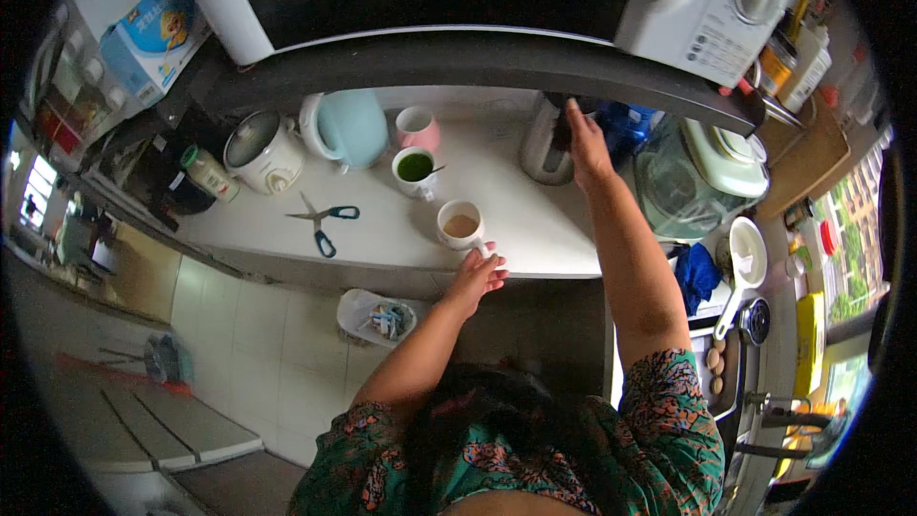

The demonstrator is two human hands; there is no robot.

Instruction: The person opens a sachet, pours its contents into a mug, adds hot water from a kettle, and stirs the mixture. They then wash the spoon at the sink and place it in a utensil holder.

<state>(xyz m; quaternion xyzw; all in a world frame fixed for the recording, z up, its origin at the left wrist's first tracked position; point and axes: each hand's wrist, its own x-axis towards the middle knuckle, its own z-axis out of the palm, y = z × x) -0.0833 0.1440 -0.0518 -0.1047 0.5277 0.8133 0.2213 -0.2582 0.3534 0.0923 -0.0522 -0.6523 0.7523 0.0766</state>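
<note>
My left hand (476, 279) is at the near side of a white cup (443, 228), its fingers loosely around the handle. Light brown powder or liquid lies inside that cup, which stands close to the counter's front edge. My right hand (592, 150) grips the dark handle of a silver metal vacuum jug (536, 147), partly under the shelf; the jug's top is in shadow. Behind the left-hand cup is a white mug (411, 188) of green contents with a spoon handle sticking out. A pink and white mug (418, 135) stands farther back.
Open scissors (315, 216) lie on the white counter (380, 244). A light blue kettle (358, 127) and white electric pot (281, 166) stand left; a large lidded glass container (666, 179) stands right. Overhead is a microwave (444, 0). Below sits a waste bin (352, 307).
</note>
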